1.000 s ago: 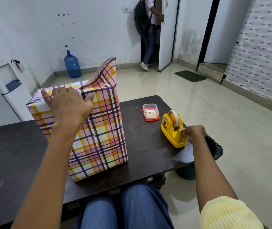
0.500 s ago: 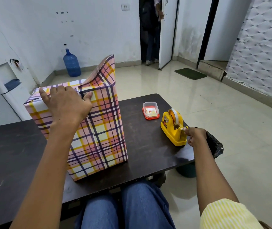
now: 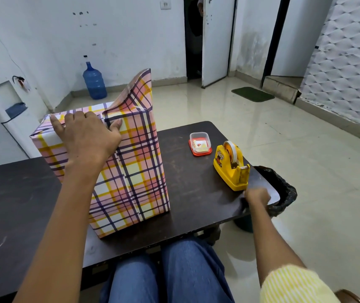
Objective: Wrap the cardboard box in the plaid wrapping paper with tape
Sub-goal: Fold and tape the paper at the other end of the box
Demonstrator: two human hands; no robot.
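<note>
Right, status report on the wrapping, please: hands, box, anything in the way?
Left hand flat on the plaid-wrapped box, one flap upright. Right hand blurred near the tape dispenser, grip unclear. Nothing in the way.

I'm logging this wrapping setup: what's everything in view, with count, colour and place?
wrapped box: one, pink-yellow plaid, upright on table
table: one, dark brown, before the person
tape dispenser: one, yellow, table's right end
plastic container: one, clear, red base, behind dispenser
bin bag: one, black, beside table's right end
water jug: one, blue, floor by far wall
doormat: one, green, floor near doorway
left hand: one, pressing on box top
right hand: one, blurred, table edge near dispenser
</note>
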